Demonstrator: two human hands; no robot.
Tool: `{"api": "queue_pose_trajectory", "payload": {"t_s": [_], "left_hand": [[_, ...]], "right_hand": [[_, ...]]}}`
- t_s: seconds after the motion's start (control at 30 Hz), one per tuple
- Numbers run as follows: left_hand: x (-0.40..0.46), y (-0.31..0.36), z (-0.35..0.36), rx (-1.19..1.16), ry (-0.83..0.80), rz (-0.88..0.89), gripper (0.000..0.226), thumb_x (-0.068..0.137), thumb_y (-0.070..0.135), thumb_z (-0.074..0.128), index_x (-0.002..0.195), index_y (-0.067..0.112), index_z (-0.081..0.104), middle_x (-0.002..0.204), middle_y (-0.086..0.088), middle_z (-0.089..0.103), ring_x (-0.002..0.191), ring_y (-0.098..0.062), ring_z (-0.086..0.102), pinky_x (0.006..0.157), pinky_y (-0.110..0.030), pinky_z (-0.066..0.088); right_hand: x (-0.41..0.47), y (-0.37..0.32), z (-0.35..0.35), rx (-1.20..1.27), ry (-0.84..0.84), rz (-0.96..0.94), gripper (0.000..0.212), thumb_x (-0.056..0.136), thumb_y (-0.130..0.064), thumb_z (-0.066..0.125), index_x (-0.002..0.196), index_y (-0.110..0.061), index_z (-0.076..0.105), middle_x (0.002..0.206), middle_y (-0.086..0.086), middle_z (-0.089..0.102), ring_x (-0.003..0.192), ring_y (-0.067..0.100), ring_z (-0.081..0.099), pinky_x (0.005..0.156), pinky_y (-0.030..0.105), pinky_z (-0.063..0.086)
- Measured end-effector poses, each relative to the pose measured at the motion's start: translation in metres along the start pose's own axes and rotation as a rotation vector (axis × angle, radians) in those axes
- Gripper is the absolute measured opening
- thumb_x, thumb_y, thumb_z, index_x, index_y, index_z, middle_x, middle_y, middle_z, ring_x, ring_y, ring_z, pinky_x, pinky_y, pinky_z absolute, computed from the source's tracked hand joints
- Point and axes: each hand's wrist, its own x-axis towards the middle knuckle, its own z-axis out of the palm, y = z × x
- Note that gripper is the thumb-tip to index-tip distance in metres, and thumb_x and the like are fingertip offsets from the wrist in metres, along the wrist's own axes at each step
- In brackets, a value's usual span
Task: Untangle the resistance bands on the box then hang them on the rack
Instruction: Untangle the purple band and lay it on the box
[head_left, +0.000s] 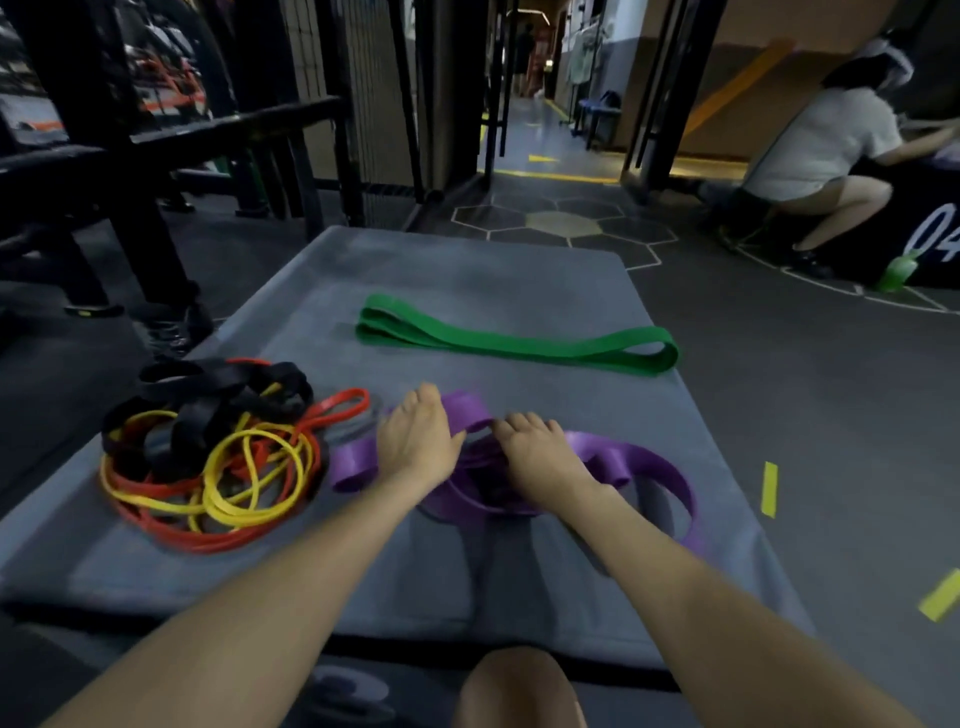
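Observation:
A wide purple band (644, 467) lies in twisted loops on the grey box (467, 270) in front of me. My left hand (418, 439) and my right hand (540, 457) both rest palm down on its middle, fingers curled into the loops. A green band (519, 343) lies folded flat and straight across the far part of the box. At the left sits a tangle of black, red and yellow bands (218, 452), apart from my hands.
A black metal rack (156, 135) stands at the back left beside the box. A crouching person (821, 156) works at another black box on the right, near a green bottle (896, 270). Dark floor with yellow tape marks surrounds the box.

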Motion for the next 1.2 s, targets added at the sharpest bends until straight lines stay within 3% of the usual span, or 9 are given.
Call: {"api": "queue_pose_trajectory", "payload": {"t_s": [0.2,0.27,0.43,0.57,0.67,0.83,0.97,1.1,1.2], "left_hand": [[-0.006,0.009,0.026,0.112,0.055,0.064,0.032,0.087,0.028,0.057,0.111,0.011,0.044,0.115,-0.009,0.056,0.11,-0.026,0.054,0.089,-0.036,0.04],[-0.008,0.012,0.034,0.175,0.089,0.101,0.021,0.09,0.018,0.048,0.111,0.013,0.046,0.114,-0.007,0.058,0.109,-0.025,0.055,0.088,-0.034,0.039],[-0.006,0.017,0.041,0.218,0.102,0.092,0.019,0.091,0.011,0.041,0.108,0.011,0.049,0.111,-0.01,0.06,0.105,-0.027,0.056,0.086,-0.035,0.038],[-0.007,0.016,0.047,0.204,0.118,0.044,0.02,0.09,0.007,0.039,0.106,0.007,0.052,0.108,-0.013,0.062,0.102,-0.03,0.058,0.084,-0.037,0.039],[-0.004,0.018,0.048,0.188,0.108,0.016,0.018,0.09,0.01,0.045,0.105,0.006,0.053,0.108,-0.014,0.062,0.103,-0.031,0.058,0.085,-0.038,0.039],[-0.008,0.023,0.053,0.177,0.068,0.0,0.019,0.09,0.015,0.051,0.107,0.007,0.052,0.11,-0.013,0.061,0.105,-0.029,0.057,0.088,-0.037,0.039],[-0.013,0.024,0.055,0.171,0.059,0.0,0.022,0.091,0.018,0.052,0.11,0.007,0.051,0.114,-0.012,0.059,0.107,-0.028,0.055,0.09,-0.037,0.039],[-0.022,0.022,0.058,0.185,0.037,-0.018,0.022,0.091,0.02,0.052,0.11,0.008,0.05,0.114,-0.012,0.059,0.106,-0.027,0.055,0.089,-0.036,0.039],[-0.022,0.021,0.057,0.198,0.04,-0.022,0.021,0.091,0.02,0.052,0.109,0.008,0.051,0.113,-0.012,0.059,0.105,-0.027,0.055,0.088,-0.036,0.039]], "right_hand": [[-0.022,0.019,-0.002,0.166,0.005,-0.083,0.079,0.083,-0.034,0.058,0.146,-0.006,0.02,0.146,0.012,0.034,0.133,0.026,0.03,0.115,0.03,0.006],[-0.029,0.028,-0.008,0.331,0.054,-0.036,0.079,0.081,-0.033,0.056,0.145,-0.003,0.021,0.147,0.015,0.033,0.134,0.028,0.029,0.114,0.029,0.01],[-0.059,0.069,-0.005,0.314,0.324,0.37,0.04,0.084,-0.014,0.053,0.122,-0.001,0.053,0.119,0.02,0.05,0.109,0.039,0.043,0.095,0.041,0.037],[-0.09,0.089,0.006,0.224,0.266,0.687,0.032,0.087,-0.014,0.05,0.116,-0.001,0.049,0.12,0.02,0.045,0.11,0.037,0.04,0.093,0.039,0.033],[-0.105,0.095,0.01,0.381,0.24,0.805,0.027,0.091,-0.018,0.048,0.11,0.001,0.045,0.118,0.021,0.047,0.108,0.039,0.046,0.085,0.044,0.04],[-0.125,0.101,0.024,0.545,0.171,0.928,0.026,0.095,-0.027,0.048,0.082,-0.004,0.048,0.095,0.021,0.062,0.088,0.036,0.059,0.065,0.032,0.038],[-0.126,0.106,0.017,1.069,0.432,1.01,0.033,0.091,-0.023,0.059,0.063,-0.008,0.051,0.056,0.006,0.049,0.051,0.017,0.046,0.047,0.026,0.033],[-0.123,0.109,0.012,1.724,0.622,0.999,0.028,0.089,-0.021,0.062,0.065,-0.007,0.061,0.056,0.008,0.056,0.05,0.019,0.049,0.061,0.032,0.046],[-0.115,0.116,-0.002,1.934,0.634,0.936,0.029,0.092,-0.023,0.057,0.069,-0.007,0.063,0.048,0.0,0.057,0.043,0.012,0.051,0.051,0.022,0.048]]}}
